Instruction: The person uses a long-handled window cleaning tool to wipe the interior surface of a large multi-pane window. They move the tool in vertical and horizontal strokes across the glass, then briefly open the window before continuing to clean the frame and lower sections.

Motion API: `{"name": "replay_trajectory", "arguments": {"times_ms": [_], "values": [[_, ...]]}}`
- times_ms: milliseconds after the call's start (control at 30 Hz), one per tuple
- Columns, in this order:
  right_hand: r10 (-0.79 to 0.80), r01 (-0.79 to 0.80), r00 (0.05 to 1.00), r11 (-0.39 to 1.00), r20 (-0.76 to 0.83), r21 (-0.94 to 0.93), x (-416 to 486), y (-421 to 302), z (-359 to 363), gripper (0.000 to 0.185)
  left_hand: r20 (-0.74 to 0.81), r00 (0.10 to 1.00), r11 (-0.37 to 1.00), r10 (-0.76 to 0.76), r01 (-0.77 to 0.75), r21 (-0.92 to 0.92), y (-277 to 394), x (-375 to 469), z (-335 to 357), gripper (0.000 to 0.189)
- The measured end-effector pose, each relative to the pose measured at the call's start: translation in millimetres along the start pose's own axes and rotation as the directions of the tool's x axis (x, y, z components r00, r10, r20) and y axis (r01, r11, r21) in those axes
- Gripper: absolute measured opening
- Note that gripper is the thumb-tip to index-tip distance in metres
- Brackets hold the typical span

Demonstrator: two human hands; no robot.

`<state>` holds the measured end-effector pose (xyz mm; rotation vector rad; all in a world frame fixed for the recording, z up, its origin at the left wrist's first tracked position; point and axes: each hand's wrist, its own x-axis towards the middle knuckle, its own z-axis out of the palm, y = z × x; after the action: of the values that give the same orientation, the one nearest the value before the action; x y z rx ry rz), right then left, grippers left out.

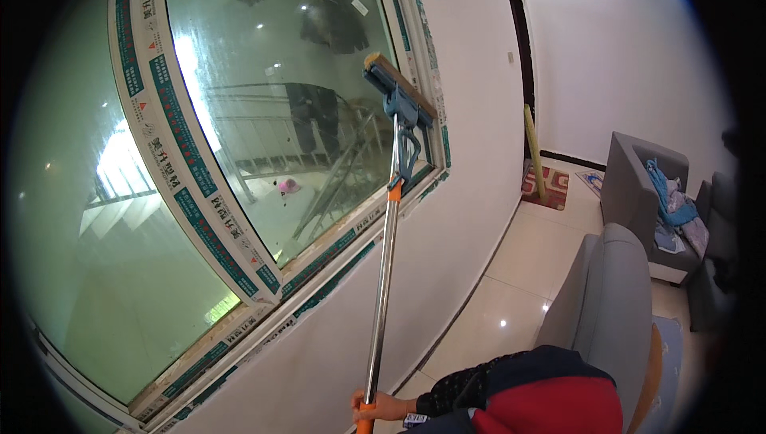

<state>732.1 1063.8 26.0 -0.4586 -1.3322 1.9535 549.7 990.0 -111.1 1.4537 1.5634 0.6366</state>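
Note:
My right hand [381, 406] grips the orange lower grip [365, 415] of a long metal pole [383, 302]. At the pole's far end is a blue sponge mop head [400, 98] with a yellowish-brown sponge [407, 86]. The head lies slanted across the lower right side of a window pane [251, 105], overlapping its frame. A blue lever [410, 156] runs along the pole below the head. Teal and white printed film [190, 135] covers much of the window frame. My left hand is out of view.
A white wall [473, 135] runs right of the window. Grey sofas [616, 290] stand at the right, one with blue clothes [676, 209] on it. A yellow pole [535, 153] leans by the doorway over a patterned mat [553, 188]. Stair railings [263, 135] appear in the glass.

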Motion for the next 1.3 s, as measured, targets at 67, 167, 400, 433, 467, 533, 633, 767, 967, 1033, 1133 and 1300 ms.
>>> {"name": "replay_trajectory", "arguments": {"times_ms": [67,167,400,433,467,533,633,767,967,1033,1133,1300], "values": [[0.040,-0.004,0.983,0.981,0.182,-0.196,-5.3,-2.0,-8.1,0.033,-0.008,1.000,1.000,0.004,-0.004,0.004,3.1,-7.9,-0.5,0.038],[0.227,-0.289,0.953,0.876,0.198,0.387,-17.8,-3.1,-24.6,0.040,-0.037,0.999,1.000,0.022,-0.022,0.001,10.7,-14.3,-1.6,0.038],[0.352,-0.380,0.925,0.833,0.145,0.401,-17.7,-15.9,-20.0,0.023,-0.139,0.984,0.993,0.115,-0.117,-0.006,60.3,14.5,-10.8,0.038],[0.344,-0.333,0.937,0.836,0.055,0.437,-11.8,-27.9,-17.9,0.023,-0.154,0.979,0.991,0.131,-0.134,-0.005,69.2,20.6,-12.7,0.038],[0.336,-0.280,0.941,0.836,-0.036,0.471,-12.1,-40.8,-12.6,0.023,-0.168,0.974,0.988,0.149,-0.151,-0.004,79.0,28.3,-14.7,0.038],[0.199,-0.151,0.975,0.923,-0.103,0.355,2.8,-82.3,-13.7,0.023,-0.189,0.965,0.982,0.183,-0.187,-0.007,97.8,42.3,-16.4,0.038],[-0.120,0.121,0.993,0.991,-0.018,0.059,39.3,-164.3,-17.7,0.025,-0.213,0.949,0.970,0.234,-0.242,-0.010,125.1,63.3,-17.3,0.038],[-0.353,0.371,0.892,0.929,-0.281,0.012,96.8,-301.4,-28.9,0.028,-0.234,0.921,0.946,0.311,-0.323,-0.012,160.9,93.0,-13.0,0.038],[-0.804,0.690,0.541,0.592,-0.247,-0.417,144.4,-493.6,-35.9,0.028,-0.275,0.807,0.844,0.523,-0.535,0.037,237.3,142.1,-0.8,0.038],[-0.803,0.643,0.547,0.584,-0.236,-0.496,151.0,-540.4,-39.1,0.029,-0.334,0.861,0.901,0.383,-0.428,-0.069,276.2,165.8,6.6,0.027],[-0.818,0.594,0.541,0.537,-0.197,-0.599,154.2,-576.7,-52.2,0.031,-0.350,0.904,0.906,0.244,-0.341,-0.249,315.5,187.4,21.4,0.025],[-0.814,0.543,0.532,0.540,-0.234,-0.643,147.9,-586.6,-82.4,0.033,-0.348,0.894,0.926,0.281,-0.348,-0.145,325.2,202.5,48.3,0.024]]}}
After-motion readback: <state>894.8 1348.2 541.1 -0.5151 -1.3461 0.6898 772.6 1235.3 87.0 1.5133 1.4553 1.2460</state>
